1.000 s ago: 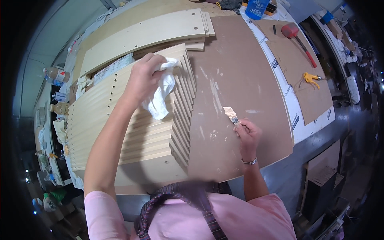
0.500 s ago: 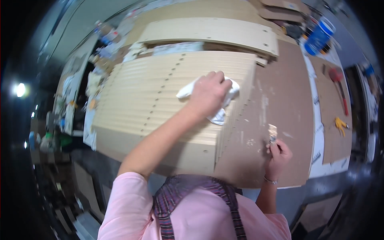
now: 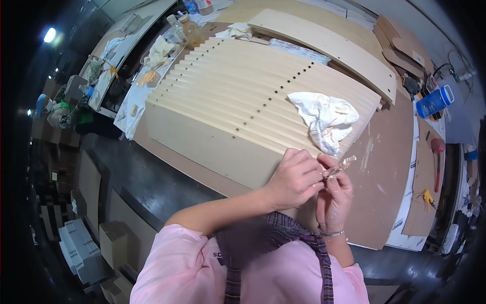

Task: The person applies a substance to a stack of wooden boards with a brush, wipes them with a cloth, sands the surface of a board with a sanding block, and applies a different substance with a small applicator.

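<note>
A white cloth (image 3: 324, 116) lies crumpled on the right part of a row of overlapping pale wooden boards (image 3: 217, 91) with small dark holes. Just in front of the boards, both my hands meet close to my body. My right hand (image 3: 335, 200) pinches a small, flat, tan-smeared piece (image 3: 347, 162), possibly a scraper, whose end sticks out past the fingers. My left hand (image 3: 297, 180) is closed, its fingertips against the right fingers at the base of that piece; what they grip is hidden.
A long pale board (image 3: 324, 48) rests behind the row. On the right are a blue canister (image 3: 434, 101), a red-headed mallet (image 3: 438, 147), a yellow air gun (image 3: 429, 197) and an open cardboard box (image 3: 400, 43). Bottles (image 3: 191, 31) and rags stand at the far left.
My left hand has let go of the cloth, leaving it on the boards, and come back to my right hand. The right hand has moved slightly left with the tan-smeared piece. The view has turned.
</note>
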The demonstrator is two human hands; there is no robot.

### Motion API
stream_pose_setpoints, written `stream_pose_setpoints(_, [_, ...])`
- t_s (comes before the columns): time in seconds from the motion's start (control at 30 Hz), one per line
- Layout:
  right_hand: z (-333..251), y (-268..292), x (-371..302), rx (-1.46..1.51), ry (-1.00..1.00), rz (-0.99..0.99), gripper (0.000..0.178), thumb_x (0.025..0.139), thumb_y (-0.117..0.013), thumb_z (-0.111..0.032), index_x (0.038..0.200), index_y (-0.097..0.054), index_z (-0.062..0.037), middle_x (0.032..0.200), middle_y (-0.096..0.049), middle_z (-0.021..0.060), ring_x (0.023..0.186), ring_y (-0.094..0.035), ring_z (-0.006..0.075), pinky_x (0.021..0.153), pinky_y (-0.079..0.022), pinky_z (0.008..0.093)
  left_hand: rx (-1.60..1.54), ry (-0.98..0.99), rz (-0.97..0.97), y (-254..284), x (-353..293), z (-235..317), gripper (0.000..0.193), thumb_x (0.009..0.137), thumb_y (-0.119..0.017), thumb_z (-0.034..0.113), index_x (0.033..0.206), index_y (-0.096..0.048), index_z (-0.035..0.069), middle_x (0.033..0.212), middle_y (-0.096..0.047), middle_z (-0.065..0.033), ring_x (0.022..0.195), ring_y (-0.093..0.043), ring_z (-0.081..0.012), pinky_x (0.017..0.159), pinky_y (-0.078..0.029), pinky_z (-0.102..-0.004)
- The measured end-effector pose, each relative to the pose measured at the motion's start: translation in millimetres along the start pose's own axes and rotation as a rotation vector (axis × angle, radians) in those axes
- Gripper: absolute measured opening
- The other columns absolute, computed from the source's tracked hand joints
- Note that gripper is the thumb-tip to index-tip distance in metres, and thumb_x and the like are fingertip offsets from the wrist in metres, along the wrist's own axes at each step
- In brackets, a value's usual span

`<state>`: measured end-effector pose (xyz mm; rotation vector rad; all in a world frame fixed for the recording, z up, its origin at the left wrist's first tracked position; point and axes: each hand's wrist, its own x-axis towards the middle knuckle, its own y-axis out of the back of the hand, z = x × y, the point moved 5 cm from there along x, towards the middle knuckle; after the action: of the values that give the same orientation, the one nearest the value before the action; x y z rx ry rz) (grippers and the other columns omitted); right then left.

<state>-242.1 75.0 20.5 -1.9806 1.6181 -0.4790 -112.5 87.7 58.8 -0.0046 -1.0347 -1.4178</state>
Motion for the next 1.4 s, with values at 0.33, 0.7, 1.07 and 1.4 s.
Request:
stream_pose_setpoints(0.33, [56.4,-64.3,-14.6,-0.39,0.028,0.124,0.039,0.087,-0.067,-0.001,0.125,-0.059,0.0034,0.125,-0.061,0.0131,0.115,-0.058,0.0218,0.094,-0.05,0.0349,-0.623,0.709,0.336,120.1,-122.2,-108.9,0.011,0.093,-0.058,0.0,0.093,-0.069,0.0,0.081,-0.068,-0.0057,0.077,-0.064,-0.0138,0.07,-0.051,-0.0292])
stream_pose_setpoints(0.7, [132.4,-109.4,-29.4,-0.497,-0.076,0.368,0.024,0.09,-0.063,0.0,0.114,-0.063,0.002,0.114,-0.064,0.0101,0.1,-0.062,0.0173,0.085,-0.054,0.0309,0.207,0.919,0.692,459.4,-268.6,-361.3,0.025,0.1,-0.055,0.018,0.089,-0.064,-0.003,0.073,-0.064,-0.0049,0.068,-0.058,-0.0113,0.068,-0.046,-0.0276])
stream_pose_setpoints(1.07, [177.3,-198.8,-11.5,-0.671,-0.1,0.326,0.019,0.092,-0.06,-0.002,0.111,-0.066,0.0012,0.11,-0.066,0.0068,0.095,-0.063,0.0143,0.083,-0.054,0.0298,0.739,1.074,0.174,542.1,-268.6,-533.3,0.029,0.098,-0.051,0.026,0.092,-0.067,0.003,0.092,-0.07,-0.0173,0.088,-0.065,-0.0389,0.079,-0.049,-0.0486])
stream_pose_setpoints(1.4, [70.4,-137.7,66.8,-1.856,0.602,0.599,0.049,0.081,-0.071,-0.011,0.129,-0.059,-0.0034,0.134,-0.05,0.0211,0.128,-0.047,0.0359,0.107,-0.039,0.0421,1.074,1.148,0.242,556.7,-257.4,-546.6,0.041,0.096,-0.055,0.046,0.117,-0.069,0.014,0.098,-0.072,-0.0143,0.096,-0.067,-0.0342,0.083,-0.05,-0.0444])
